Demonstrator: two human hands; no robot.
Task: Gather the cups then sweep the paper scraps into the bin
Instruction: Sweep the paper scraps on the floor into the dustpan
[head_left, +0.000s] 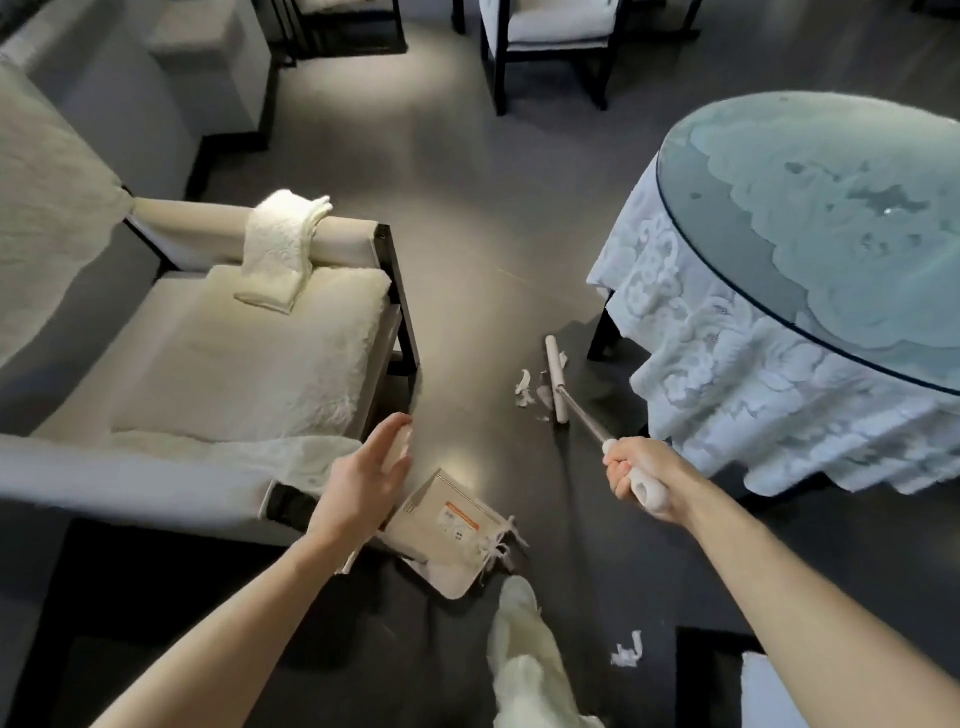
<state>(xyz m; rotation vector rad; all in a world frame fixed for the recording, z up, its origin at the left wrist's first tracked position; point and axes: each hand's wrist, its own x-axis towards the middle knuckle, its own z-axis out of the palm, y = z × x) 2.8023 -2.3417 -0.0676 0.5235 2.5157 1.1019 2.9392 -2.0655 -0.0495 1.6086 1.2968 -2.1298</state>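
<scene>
My right hand (641, 480) is shut on the white grip of a broom with a metal shaft. Its narrow white head (555, 379) rests on the dark floor beside the table leg. Several white paper scraps (530, 392) lie just left of the broom head. My left hand (366, 480) grips the white handle of a beige dustpan (447, 535) with an orange label, tilted on the floor near my foot. A few scraps cling to the dustpan's right edge (501, 543). One more scrap (627, 652) lies on the floor lower right. No cups or bin are in view.
A cream armchair (249, 353) with a folded towel (283, 244) on its arm stands at left. A round glass-topped table (831, 218) with a white lace cloth stands at right. Dark-framed chairs (550, 36) stand at the back. My white-slippered foot (519, 623) is below the dustpan.
</scene>
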